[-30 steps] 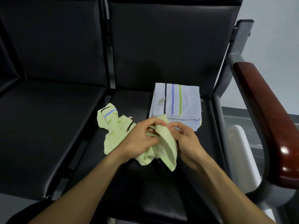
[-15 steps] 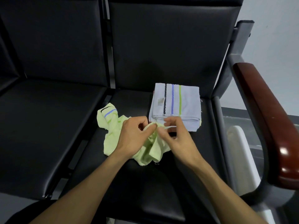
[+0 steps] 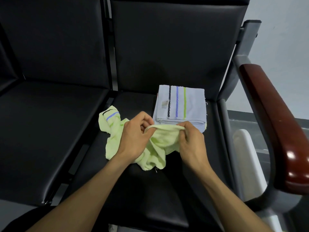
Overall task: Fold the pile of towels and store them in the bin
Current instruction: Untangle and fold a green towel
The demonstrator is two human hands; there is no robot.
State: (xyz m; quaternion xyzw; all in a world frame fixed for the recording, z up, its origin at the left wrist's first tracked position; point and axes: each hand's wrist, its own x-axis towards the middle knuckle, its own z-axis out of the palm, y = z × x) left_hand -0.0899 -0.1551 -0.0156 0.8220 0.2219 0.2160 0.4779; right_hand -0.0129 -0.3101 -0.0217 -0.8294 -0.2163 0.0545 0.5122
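Observation:
A crumpled light green towel (image 3: 157,148) with black and blue stripes at its far left end lies on the black seat (image 3: 150,195). My left hand (image 3: 133,136) and my right hand (image 3: 190,139) each pinch its upper edge, stretching a short span of hem between them. Just behind my hands lies a folded pale blue towel (image 3: 192,104) with black, blue and green stripes, on top of a small stack. No bin is clearly visible.
A second black seat (image 3: 46,131) lies to the left, seat backs behind. A dark red wooden armrest (image 3: 277,124) on a grey metal frame stands at the right. A white object (image 3: 247,161) sits below it beside the seat.
My hands have drawn apart along the green towel's edge, the right one moving right. The hanging fold seen earlier has dropped onto the seat.

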